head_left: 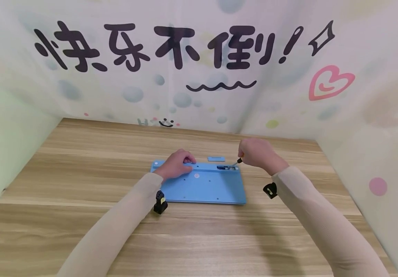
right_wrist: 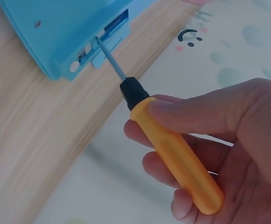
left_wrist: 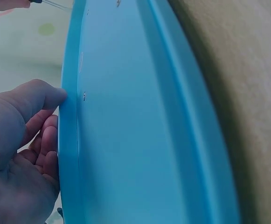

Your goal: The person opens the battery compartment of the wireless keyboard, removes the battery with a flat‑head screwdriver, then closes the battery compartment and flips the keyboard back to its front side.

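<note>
A blue keyboard (head_left: 202,188) lies with its underside up, small screws dotting it. Along its far raised edge, my left hand (head_left: 176,164) grips it, thumb on the ridge and fingers curled against the back side. The right hand (head_left: 258,154) holds a screwdriver (right_wrist: 177,156) by its yellow-orange handle, fingers wrapped around it. Its metal shaft (right_wrist: 111,58) slants down into the uncovered battery compartment (right_wrist: 81,56) near the keyboard's right corner. A dark battery (head_left: 221,167) sits in that slot, left of the screwdriver tip.
Just behind the keyboard lies a small blue battery cover (head_left: 216,158). The wooden table (head_left: 81,161) meets a printed cloth backdrop (head_left: 171,96) at the back and sides. A black wrist camera (head_left: 160,202) hangs under the left sleeve, close to the keyboard's front corner.
</note>
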Tool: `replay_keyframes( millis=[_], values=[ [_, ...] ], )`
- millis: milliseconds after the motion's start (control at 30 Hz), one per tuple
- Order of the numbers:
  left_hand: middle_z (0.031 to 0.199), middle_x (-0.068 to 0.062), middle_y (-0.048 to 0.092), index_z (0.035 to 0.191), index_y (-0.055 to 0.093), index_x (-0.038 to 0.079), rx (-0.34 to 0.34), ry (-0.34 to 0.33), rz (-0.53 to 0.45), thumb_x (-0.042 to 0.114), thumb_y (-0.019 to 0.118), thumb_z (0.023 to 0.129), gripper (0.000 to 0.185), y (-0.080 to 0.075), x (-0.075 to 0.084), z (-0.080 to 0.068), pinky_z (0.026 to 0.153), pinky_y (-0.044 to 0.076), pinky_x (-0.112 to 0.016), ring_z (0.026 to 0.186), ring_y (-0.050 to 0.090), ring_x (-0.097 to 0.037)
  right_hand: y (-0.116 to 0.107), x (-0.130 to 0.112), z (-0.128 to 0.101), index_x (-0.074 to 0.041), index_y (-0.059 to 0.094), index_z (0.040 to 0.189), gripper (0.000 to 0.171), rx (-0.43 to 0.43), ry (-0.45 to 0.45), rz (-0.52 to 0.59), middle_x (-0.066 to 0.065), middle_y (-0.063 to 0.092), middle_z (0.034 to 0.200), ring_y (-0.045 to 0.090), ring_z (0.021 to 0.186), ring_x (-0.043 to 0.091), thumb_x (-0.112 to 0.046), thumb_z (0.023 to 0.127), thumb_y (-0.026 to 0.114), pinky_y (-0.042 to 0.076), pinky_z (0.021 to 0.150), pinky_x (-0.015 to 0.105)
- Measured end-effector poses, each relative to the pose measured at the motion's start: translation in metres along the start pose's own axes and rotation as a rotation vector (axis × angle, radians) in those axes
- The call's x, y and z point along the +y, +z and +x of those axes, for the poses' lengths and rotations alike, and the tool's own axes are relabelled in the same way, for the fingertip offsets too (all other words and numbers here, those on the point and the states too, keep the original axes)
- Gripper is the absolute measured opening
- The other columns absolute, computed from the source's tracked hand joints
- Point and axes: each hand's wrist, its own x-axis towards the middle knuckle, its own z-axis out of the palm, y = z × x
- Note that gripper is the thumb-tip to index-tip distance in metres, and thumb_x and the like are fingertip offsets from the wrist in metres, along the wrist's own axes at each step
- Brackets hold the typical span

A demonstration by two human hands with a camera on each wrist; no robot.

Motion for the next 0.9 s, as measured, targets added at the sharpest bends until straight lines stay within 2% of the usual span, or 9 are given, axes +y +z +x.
replay_keyframes(
  millis=[167, 267, 367, 400, 467, 533, 633, 733, 900],
  values=[
    [0.104, -0.008, 0.051, 0.105, 0.063, 0.003, 0.0, -0.004, -0.004, 0.004, 0.062, 0.086, 0.019, 0.0, -0.002, 0.0, 0.086, 0.041, -0.032, 0.094, 0.047, -0.021, -0.002, -0.003, 0.002, -0.02, 0.026, 0.054, 0.036, -0.006, -0.023, -0.034, -0.006, 0.022, 0.056, 0.015, 0.054, 0.011, 0.012, 0.063, 0.039, 0.013, 0.048, 0.026],
    [0.103, -0.008, 0.051, 0.105, 0.062, 0.003, -0.001, -0.003, -0.005, 0.004, 0.062, 0.086, 0.018, 0.0, -0.003, 0.0, 0.086, 0.041, -0.032, 0.094, 0.047, -0.021, -0.005, -0.001, 0.003, -0.015, 0.046, 0.049, 0.032, 0.002, -0.048, -0.03, -0.008, 0.041, 0.054, 0.032, 0.05, 0.006, 0.011, 0.069, 0.047, 0.026, 0.044, 0.022],
    [0.103, -0.007, 0.051, 0.105, 0.062, 0.004, -0.001, -0.005, -0.003, 0.004, 0.062, 0.086, 0.018, 0.0, -0.004, 0.001, 0.085, 0.041, -0.032, 0.094, 0.047, -0.02, -0.009, 0.001, 0.004, -0.009, 0.073, 0.073, 0.025, 0.0, -0.054, 0.007, 0.005, 0.069, 0.084, 0.062, 0.072, 0.016, 0.007, 0.075, 0.054, 0.05, 0.058, 0.031],
    [0.103, -0.007, 0.051, 0.105, 0.062, 0.004, -0.001, -0.005, -0.001, 0.005, 0.062, 0.086, 0.019, 0.0, -0.004, 0.001, 0.085, 0.041, -0.032, 0.094, 0.047, -0.02, -0.01, 0.002, 0.004, -0.009, 0.076, 0.084, 0.025, 0.002, -0.056, 0.022, 0.008, 0.069, 0.096, 0.064, 0.085, 0.021, 0.005, 0.077, 0.057, 0.052, 0.067, 0.036],
    [0.104, -0.007, 0.051, 0.105, 0.062, 0.004, -0.002, -0.004, 0.002, 0.005, 0.062, 0.086, 0.019, 0.0, -0.004, 0.001, 0.086, 0.041, -0.032, 0.095, 0.047, -0.02, -0.011, 0.003, 0.005, -0.009, 0.076, 0.084, 0.025, -0.01, -0.048, 0.029, 0.009, 0.069, 0.097, 0.064, 0.088, 0.024, 0.006, 0.077, 0.056, 0.052, 0.07, 0.039],
    [0.104, -0.008, 0.051, 0.106, 0.062, 0.004, -0.004, -0.002, 0.001, 0.005, 0.062, 0.086, 0.019, 0.001, -0.004, 0.002, 0.086, 0.041, -0.033, 0.095, 0.047, -0.02, -0.01, 0.003, 0.007, -0.011, 0.074, 0.075, 0.028, -0.026, -0.032, 0.026, 0.003, 0.068, 0.086, 0.061, 0.077, 0.018, 0.007, 0.076, 0.053, 0.05, 0.062, 0.034],
    [0.105, -0.008, 0.051, 0.105, 0.062, 0.004, -0.007, -0.003, -0.001, 0.005, 0.062, 0.086, 0.019, 0.002, -0.003, 0.002, 0.086, 0.041, -0.032, 0.096, 0.047, -0.02, -0.007, 0.002, 0.008, -0.014, 0.062, 0.058, 0.03, -0.044, -0.031, 0.006, -0.006, 0.051, 0.064, 0.041, 0.058, 0.01, 0.008, 0.075, 0.052, 0.033, 0.048, 0.026],
    [0.105, -0.008, 0.05, 0.105, 0.062, 0.004, -0.007, -0.005, -0.006, 0.004, 0.062, 0.086, 0.019, 0.002, -0.002, 0.002, 0.086, 0.041, -0.032, 0.095, 0.047, -0.02, -0.006, 0.0, 0.009, -0.016, 0.048, 0.053, 0.035, -0.055, -0.032, -0.004, -0.005, 0.033, 0.057, 0.025, 0.054, 0.012, 0.009, 0.076, 0.051, 0.02, 0.047, 0.026],
    [0.104, -0.008, 0.051, 0.105, 0.062, 0.004, -0.003, -0.003, -0.003, 0.004, 0.062, 0.086, 0.019, 0.001, -0.002, 0.002, 0.086, 0.041, -0.032, 0.095, 0.046, -0.021, -0.005, -0.003, 0.011, -0.017, 0.041, 0.051, 0.037, -0.048, -0.027, -0.051, -0.005, 0.029, 0.057, 0.022, 0.054, 0.012, 0.008, 0.076, 0.052, 0.018, 0.046, 0.026]
  ],
)
